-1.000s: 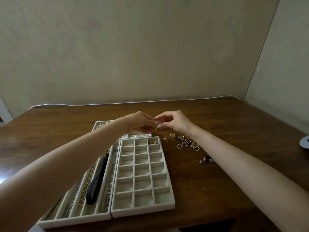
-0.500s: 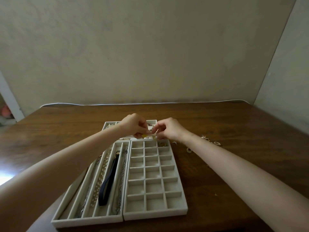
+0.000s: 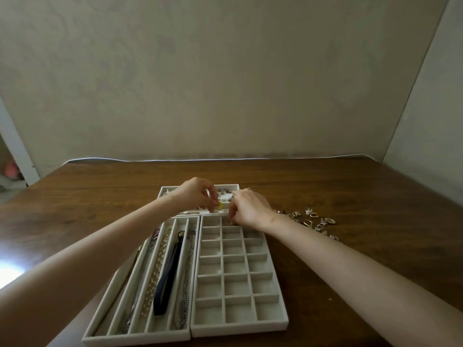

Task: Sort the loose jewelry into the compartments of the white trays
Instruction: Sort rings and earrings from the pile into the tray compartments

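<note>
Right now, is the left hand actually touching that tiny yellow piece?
Touching. The head view shows the left hand pinching the yellow piece at its fingertips, above the far tray.

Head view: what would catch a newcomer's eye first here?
Both hands crowd the trays' far end: the left hand pinches a yellow piece, the right hand curls over the far row of the grid tray. A dark blue strap lies in the long-slot tray at left; loose jewelry lies right of the trays.
</note>
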